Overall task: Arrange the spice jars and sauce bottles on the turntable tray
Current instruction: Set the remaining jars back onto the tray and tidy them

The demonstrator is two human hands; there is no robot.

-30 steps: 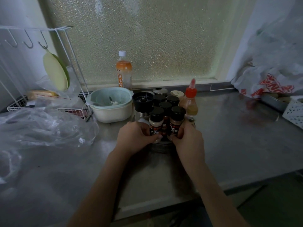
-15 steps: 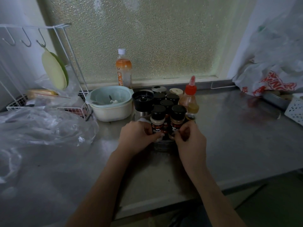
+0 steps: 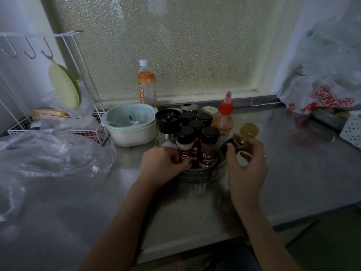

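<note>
A round metal turntable tray (image 3: 203, 174) stands on the steel counter, packed with several black-capped spice jars (image 3: 209, 147). A black grinder (image 3: 168, 122) is at its back left and a red-capped sauce bottle (image 3: 223, 118) at its back right. My left hand (image 3: 164, 165) grips the front-left spice jar (image 3: 184, 145) with the pale powder, which stands on the tray. My right hand (image 3: 247, 165) holds a small dark bottle with a yellow cap (image 3: 243, 136), tilted, just right of the tray's rim.
A pale green bowl in a white one (image 3: 130, 126) stands left of the tray. An orange drink bottle (image 3: 146, 85) is by the window. A wire rack (image 3: 48, 106) and clear plastic bags (image 3: 48, 153) fill the left; bags (image 3: 322, 94) and a white basket (image 3: 352, 130) sit right.
My right hand has left the front-right jar and moved right, now holding a tilted yellow-capped bottle. My left hand stays on the front-left jar.
</note>
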